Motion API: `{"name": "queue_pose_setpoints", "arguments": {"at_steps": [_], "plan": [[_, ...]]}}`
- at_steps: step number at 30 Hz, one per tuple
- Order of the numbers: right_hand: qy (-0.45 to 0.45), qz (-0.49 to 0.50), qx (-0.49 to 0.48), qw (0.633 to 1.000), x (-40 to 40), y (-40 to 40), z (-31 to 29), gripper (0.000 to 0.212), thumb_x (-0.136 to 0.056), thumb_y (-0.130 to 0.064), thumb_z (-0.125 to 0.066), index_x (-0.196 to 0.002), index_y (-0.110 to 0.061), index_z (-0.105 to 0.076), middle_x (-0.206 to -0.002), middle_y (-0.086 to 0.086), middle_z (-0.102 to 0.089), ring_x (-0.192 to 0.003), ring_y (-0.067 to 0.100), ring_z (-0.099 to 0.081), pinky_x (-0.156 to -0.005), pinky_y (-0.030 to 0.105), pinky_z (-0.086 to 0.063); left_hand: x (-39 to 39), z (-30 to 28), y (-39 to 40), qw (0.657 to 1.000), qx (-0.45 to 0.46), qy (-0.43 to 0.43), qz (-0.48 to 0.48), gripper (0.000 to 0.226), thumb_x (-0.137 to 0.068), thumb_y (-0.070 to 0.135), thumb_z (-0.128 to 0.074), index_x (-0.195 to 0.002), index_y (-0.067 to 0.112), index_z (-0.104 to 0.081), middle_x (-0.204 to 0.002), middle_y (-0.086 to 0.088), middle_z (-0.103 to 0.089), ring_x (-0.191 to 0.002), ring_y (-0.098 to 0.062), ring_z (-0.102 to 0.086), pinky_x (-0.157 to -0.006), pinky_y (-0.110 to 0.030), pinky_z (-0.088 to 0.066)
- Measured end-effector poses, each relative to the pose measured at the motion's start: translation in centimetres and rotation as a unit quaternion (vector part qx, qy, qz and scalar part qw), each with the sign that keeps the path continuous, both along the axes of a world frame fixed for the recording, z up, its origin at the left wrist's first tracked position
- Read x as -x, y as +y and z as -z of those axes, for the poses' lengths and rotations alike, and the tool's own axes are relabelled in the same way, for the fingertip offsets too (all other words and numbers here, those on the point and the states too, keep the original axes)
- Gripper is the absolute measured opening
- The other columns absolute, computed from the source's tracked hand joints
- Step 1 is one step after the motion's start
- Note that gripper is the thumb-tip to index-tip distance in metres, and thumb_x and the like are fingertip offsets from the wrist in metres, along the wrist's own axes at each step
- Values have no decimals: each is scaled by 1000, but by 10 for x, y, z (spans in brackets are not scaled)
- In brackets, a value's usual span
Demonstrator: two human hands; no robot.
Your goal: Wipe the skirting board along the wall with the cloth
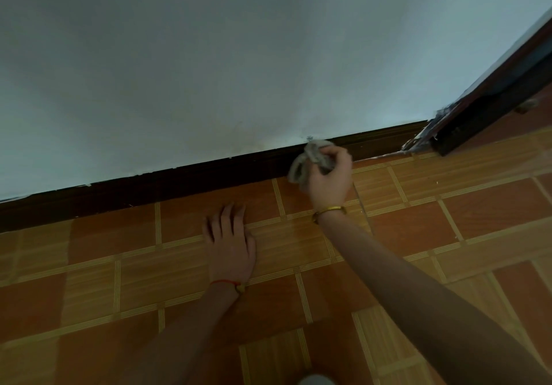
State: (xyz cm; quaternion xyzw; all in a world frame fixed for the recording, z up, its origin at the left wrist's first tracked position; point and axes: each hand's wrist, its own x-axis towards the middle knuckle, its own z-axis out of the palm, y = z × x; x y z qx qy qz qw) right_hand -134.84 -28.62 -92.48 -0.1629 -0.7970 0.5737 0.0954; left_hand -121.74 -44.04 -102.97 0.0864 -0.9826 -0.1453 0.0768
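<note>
The right hand point(330, 178) grips the cloth point(310, 160) against the skirting point(179, 180). The left hand point(230, 242) lies flat, fingers straight, on the floor point(448, 211).

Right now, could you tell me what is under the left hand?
The left hand lies flat on the tiled floor, across a pale joint line. Nothing shows beneath it; the covered tile cannot be seen.

Wall point(209, 55): pale blue-white
Skirting board point(179, 180): dark brown
Cloth point(310, 160): grey
Floor point(448, 220): orange-brown tiles, tan striped bands
Bangle point(328, 209): gold
Wrist string point(224, 282): red
</note>
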Motion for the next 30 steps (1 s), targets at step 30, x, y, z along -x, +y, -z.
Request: {"name": "queue_pose_setpoints", "arguments": {"at_steps": [30], "plan": [[22, 22, -123, 992, 27, 58, 15, 23, -82, 0, -64, -100, -12, -56, -109, 1, -51, -97, 12, -53, -81, 17, -46, 20, -5, 40, 999, -46, 6, 5, 49, -91, 24, -38, -136, 12, -53, -140, -10, -50, -132, -31, -43, -117, -63, -22]]}}
